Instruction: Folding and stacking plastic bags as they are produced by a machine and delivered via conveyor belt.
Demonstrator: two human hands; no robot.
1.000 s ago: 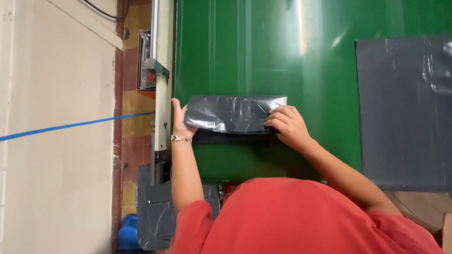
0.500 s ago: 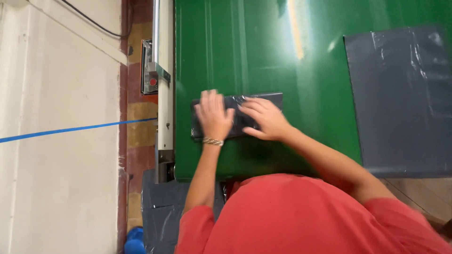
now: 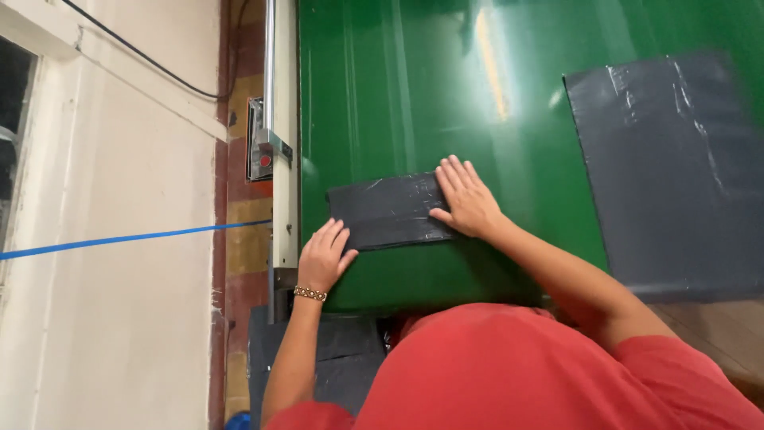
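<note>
A small dark grey plastic package (image 3: 386,211) lies flat on the green table surface (image 3: 398,95). My left hand (image 3: 325,256) rests flat at the package's near left corner, fingers spread, with a beaded bracelet on the wrist. My right hand (image 3: 468,197) presses palm-down on the package's right end, fingers together and extended. Neither hand grips it; both lie on top.
A large dark grey plastic sheet (image 3: 676,167) lies on the table's right side. A metal rail (image 3: 282,159) with a red-button box (image 3: 261,153) runs along the table's left edge. More grey bags (image 3: 334,350) sit below the near edge. A pale wall with blue tape (image 3: 119,239) is at left.
The package was raised and puffy between both hands; now it lies flattened. My left hand slid from its top to the near left corner, and my right hand moved to its right end.
</note>
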